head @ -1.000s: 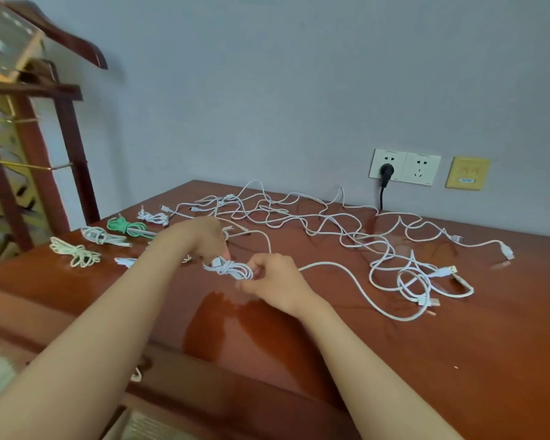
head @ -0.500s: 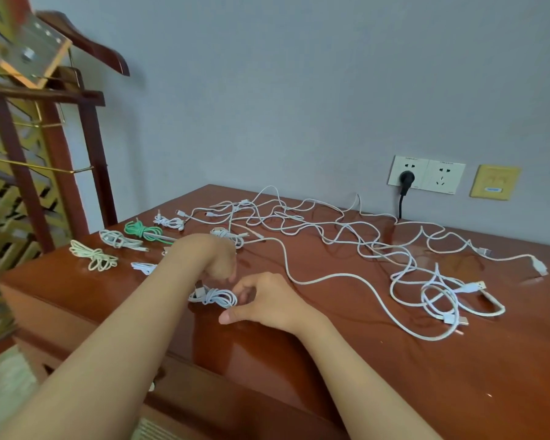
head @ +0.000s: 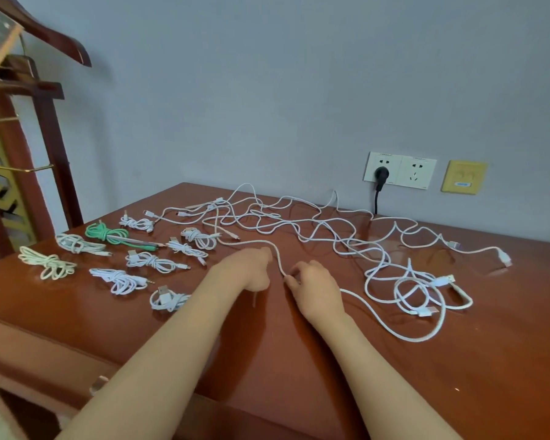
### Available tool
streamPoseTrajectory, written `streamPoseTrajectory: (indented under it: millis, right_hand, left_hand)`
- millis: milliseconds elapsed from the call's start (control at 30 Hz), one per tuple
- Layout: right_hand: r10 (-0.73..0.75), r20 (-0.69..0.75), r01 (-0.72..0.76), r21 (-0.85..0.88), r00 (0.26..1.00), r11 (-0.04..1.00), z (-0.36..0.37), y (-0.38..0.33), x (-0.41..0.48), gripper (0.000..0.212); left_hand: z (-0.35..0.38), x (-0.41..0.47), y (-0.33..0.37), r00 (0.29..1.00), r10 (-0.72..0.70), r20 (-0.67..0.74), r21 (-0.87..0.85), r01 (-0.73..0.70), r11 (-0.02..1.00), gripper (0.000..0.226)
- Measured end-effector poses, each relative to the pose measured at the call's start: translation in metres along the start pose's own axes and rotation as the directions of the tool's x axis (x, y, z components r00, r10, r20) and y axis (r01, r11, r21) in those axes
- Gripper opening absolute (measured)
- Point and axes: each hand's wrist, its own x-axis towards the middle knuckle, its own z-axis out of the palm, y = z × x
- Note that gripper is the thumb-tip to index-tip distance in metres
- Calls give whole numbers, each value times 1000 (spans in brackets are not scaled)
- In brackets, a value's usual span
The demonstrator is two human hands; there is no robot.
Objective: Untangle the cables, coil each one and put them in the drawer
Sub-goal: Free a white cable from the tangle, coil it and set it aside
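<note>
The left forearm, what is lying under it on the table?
A coiled white cable lies partly under the left forearm: its loops and one plug show, its right end is covered. Anything else beneath it cannot be seen.

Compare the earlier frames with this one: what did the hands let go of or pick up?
The small white coil, held by both hands a second ago, was set down on the table and let go. Both hands moved on to the long white cable: the right hand pinches it, the left hand is beside it. The other coils and the tangle stayed put.
</note>
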Motion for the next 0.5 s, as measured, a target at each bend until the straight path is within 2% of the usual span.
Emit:
streamPoseTrajectory:
  millis: [133,300,433,500]
  right_hand:
    - [47,-39,-52,-140,998,989,-12,21,-2,25]
    - [155,-101,-172,-187,983,967,-30,51,-7,23]
    - [214,-131,-238,-218,968,946,-41,67,-10,24]
    - [221,-142,-249,-230,965,941,-43,73,-10,25]
  left_hand:
    - [19,15,18,998,6,-55,-34,-8,999,58]
    - [36,26,41,988,22,-151,-111,-39,993,69]
    - [52,40,53,957,13,-290,-101,-44,994,62]
    - [56,49,56,952,12,-305,-97,-43,994,59]
